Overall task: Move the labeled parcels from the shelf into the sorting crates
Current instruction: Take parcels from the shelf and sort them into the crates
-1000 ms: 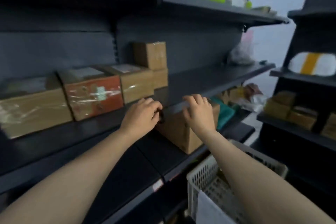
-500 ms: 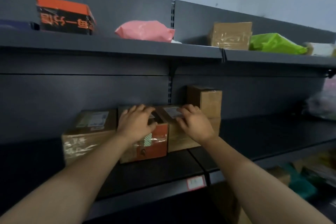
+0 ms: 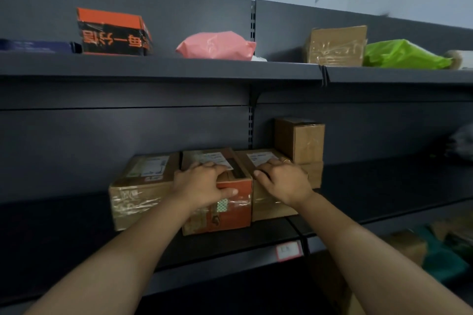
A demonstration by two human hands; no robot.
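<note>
Both hands have come up from the lower shelf of a second ago onto the dark grey metal middle shelf [image 3: 384,186]. The left hand [image 3: 202,184] has its grip closed over the top front edge of the red-fronted cardboard parcel [image 3: 230,215], thumb down its face. The right hand [image 3: 282,181] curls its grip over the labelled top of the tan taped cardboard parcel [image 3: 266,208], which touches the red one's right side. A wrinkled taped brown parcel [image 3: 138,192] sits against its left. Behind stands a small plain brown box [image 3: 299,139]. Up top lie an orange-and-black printed box [image 3: 112,33] and a pink plastic bag [image 3: 215,45].
</note>
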